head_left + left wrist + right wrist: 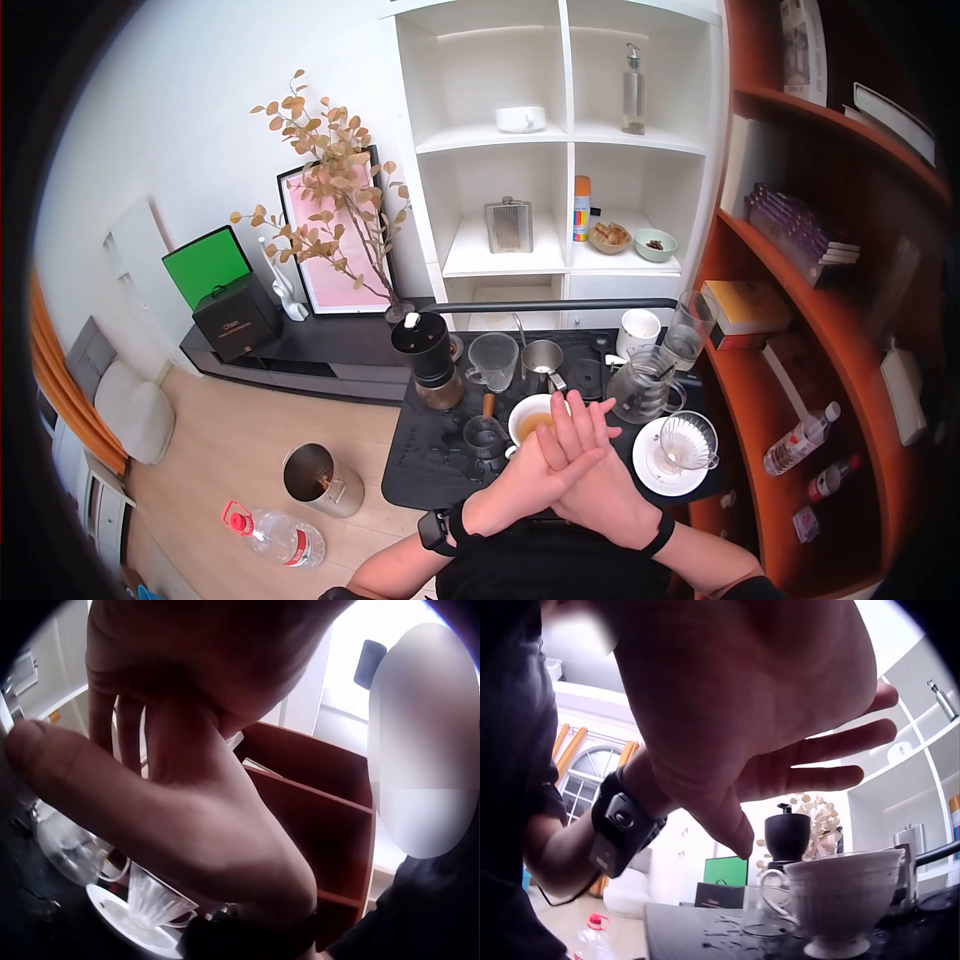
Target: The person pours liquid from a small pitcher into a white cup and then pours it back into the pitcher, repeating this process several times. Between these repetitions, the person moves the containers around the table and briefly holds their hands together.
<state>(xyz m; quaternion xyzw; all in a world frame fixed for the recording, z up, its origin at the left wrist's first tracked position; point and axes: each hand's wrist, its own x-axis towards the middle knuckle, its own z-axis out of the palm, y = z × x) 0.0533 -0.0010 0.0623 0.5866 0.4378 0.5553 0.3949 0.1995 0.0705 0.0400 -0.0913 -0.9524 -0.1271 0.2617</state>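
Both hands are held over the black table (430, 480), crossed one against the other with fingers extended. My left hand (525, 487) lies across the right hand (603, 497), its fingers pointing right. The right hand's straight fingers point forward; neither hand holds an object. Close beyond them stands a white cup (527, 405) of brownish liquid, partly covered by the fingers in the head view; the right wrist view shows the cup (847, 896) upright below the hand. Right of the hands, a clear ribbed dripper (690, 437) rests on a white saucer (655, 477).
Around the cup stand a small wooden-handled pot (485, 438), black grinder (432, 352), glass pitcher (492, 358), metal pitcher (543, 357), glass server (635, 390) and white mug (637, 328). A metal bin (345, 490) and water bottle (285, 537) are on the floor.
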